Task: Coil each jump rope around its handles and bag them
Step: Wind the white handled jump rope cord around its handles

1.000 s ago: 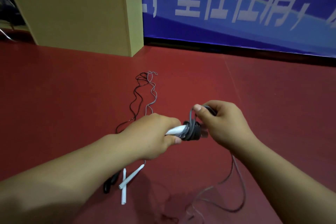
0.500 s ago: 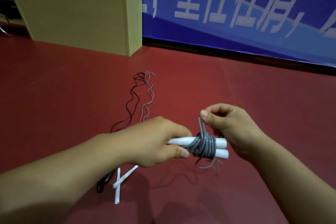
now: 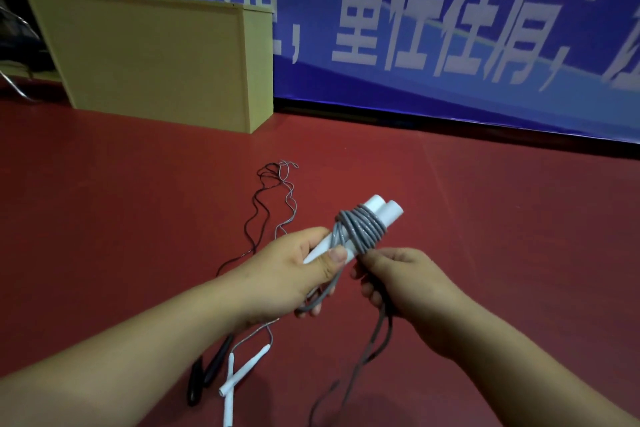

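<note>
Light: dim, falling evenly from overhead
Shadows: pooling faintly at lower centre
Edges: bending outward, wide-angle distortion
Focus: softening across upper right lettering
Glare: showing nowhere

A dim red floor [image 3: 485, 218] meets a blue banner [image 3: 450, 87] beside a tan wooden panel [image 3: 149, 59].

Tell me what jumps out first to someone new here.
Centre frame, the left hand grips two white handles bound by grey rope coils, while the right hand pinches the loose rope. On the red floor below-left lie two uncoiled ropes; a blue banner fills the back wall.
</note>
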Demonstrator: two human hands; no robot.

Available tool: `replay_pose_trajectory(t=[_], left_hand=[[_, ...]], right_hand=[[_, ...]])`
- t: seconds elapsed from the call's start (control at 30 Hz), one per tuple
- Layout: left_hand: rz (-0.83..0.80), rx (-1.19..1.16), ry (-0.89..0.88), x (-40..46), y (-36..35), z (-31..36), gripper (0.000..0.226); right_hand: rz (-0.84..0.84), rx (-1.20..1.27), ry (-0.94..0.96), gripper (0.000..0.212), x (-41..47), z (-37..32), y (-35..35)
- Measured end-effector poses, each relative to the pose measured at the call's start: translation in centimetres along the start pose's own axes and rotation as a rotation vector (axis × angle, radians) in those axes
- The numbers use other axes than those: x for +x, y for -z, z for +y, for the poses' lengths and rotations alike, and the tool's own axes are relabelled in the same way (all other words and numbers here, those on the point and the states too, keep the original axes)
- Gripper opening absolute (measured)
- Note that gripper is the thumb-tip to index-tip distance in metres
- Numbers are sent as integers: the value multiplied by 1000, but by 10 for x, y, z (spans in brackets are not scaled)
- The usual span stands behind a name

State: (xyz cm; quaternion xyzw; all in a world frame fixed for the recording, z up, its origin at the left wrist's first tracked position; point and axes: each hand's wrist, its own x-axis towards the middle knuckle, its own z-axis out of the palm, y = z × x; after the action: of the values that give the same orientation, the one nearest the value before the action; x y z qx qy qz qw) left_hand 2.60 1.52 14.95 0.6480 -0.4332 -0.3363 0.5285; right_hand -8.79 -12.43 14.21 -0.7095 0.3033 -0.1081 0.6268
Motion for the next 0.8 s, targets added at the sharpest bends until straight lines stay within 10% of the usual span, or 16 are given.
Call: replay_pose_trajectory(t=[0.8], left_hand=[[526,400,103,21,25,-46,27]], right_hand=[[23,-180,37,29,-3,1,-2]])
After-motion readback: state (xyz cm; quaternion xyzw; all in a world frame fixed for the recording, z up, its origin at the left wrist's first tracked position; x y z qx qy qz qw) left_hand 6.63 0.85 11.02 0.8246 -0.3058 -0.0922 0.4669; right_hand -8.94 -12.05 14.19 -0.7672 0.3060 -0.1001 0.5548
